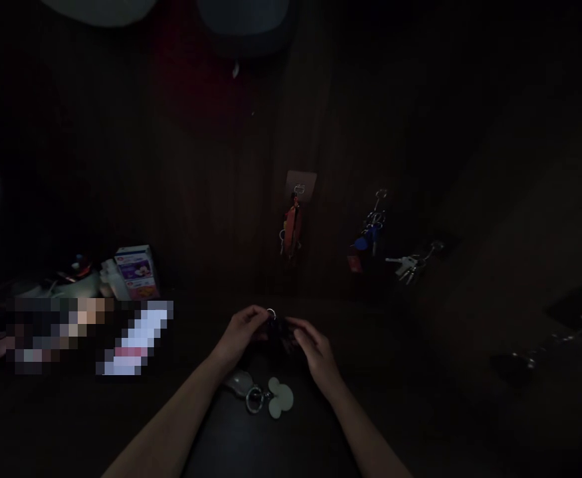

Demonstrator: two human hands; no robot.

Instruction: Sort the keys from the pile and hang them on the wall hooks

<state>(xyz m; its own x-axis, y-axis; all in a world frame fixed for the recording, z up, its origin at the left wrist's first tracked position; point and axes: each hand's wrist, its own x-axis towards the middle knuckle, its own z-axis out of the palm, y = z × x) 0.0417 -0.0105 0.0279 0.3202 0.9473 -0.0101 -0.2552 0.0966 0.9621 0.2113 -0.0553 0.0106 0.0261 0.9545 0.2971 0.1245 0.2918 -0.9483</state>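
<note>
Between my two hands is a dark object with a metal ring (pixel 271 313) at its top; the dim light hides what kind it is. My left hand (pixel 244 332) pinches its left side near the ring. Fingers of my right hand (pixel 311 342) close on its right side. Just below the hands, a pale mouse-head-shaped keychain (pixel 282 398) lies on the dark table, joined to a metal ring (pixel 254 399). Beside that ring, partly behind my left forearm, is a grey rounded piece (pixel 240 383).
Keys with orange tags (pixel 292 229), blue-tagged keys (pixel 371 232) and silver keys (pixel 408 267) hang from hooks at the back. Small boxes (pixel 139 272) stand at left, near a blurred-out bright panel (pixel 139 342). More metal hangs at far right (pixel 530 358).
</note>
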